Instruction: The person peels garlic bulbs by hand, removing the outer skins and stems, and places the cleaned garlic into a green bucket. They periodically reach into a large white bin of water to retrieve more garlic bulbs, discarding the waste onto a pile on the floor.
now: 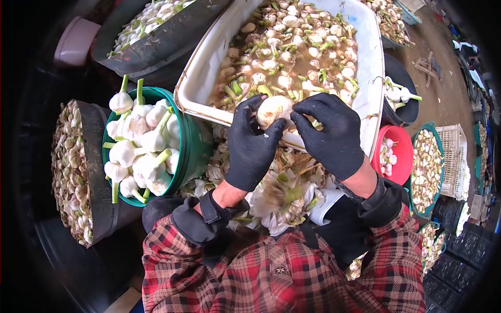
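Between my two black-gloved hands is a garlic bulb [274, 111], whitish with brownish patches. My left hand [251, 146] grips it from the left, thumb below and fingers curled around its side. With thumb and forefinger closed together, my right hand [334, 133] pinches at the bulb's right side; a bit of skin may be between those fingers, too small to make out. Just beyond them stands a white tub [206, 73] of murky water with many unpeeled bulbs floating in it. Loose peeled skins [284, 193] lie heaped below my hands, over my lap.
A green bucket [190, 151] of clean white bulbs stands at left, beside a dark container [99, 172] of unpeeled ones. Another dark tub [151, 47] holds cleaned garlic at upper left. To the right are a red bowl [404, 159], a black bucket [404, 78] and a cream crate [453, 156].
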`<state>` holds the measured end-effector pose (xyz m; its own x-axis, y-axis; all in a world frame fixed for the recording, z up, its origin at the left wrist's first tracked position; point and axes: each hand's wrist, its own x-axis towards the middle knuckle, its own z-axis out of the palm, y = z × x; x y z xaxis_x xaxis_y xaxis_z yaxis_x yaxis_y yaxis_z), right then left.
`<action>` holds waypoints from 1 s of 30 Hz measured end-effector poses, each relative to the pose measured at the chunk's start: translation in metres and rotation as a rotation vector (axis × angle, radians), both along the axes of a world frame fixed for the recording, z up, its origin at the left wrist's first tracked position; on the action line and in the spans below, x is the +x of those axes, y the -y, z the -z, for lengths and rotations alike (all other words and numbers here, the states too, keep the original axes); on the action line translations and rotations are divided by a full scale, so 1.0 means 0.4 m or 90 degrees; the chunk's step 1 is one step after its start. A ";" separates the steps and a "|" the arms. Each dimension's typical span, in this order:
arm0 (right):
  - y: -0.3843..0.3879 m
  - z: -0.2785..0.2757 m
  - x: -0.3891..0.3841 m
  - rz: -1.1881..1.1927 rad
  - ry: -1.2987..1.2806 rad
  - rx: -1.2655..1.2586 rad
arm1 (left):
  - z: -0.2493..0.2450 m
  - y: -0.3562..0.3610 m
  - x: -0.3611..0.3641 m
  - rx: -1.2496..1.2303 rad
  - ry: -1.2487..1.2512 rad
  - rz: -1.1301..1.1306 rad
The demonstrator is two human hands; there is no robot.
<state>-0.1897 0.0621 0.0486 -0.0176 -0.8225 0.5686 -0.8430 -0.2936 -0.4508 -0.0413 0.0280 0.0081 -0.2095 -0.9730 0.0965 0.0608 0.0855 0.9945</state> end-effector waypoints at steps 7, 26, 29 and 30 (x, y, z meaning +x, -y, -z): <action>-0.008 0.031 -0.011 0.001 0.003 0.055 | 0.055 0.006 0.010 -0.221 0.145 0.013; -0.016 0.021 -0.094 -0.095 0.191 0.105 | 0.002 0.036 0.049 0.374 -0.414 0.369; -0.019 0.026 -0.065 -0.133 0.188 0.079 | 0.026 0.044 0.047 0.022 -0.138 0.330; -0.025 0.028 -0.061 -0.118 0.194 0.105 | 0.035 0.046 0.048 -0.320 0.146 0.280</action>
<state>-0.2141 0.0720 0.0375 -0.0084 -0.9073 0.4205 -0.6025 -0.3310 -0.7262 -0.0220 0.0095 -0.0061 -0.6423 -0.6424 0.4180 -0.0118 0.5537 0.8327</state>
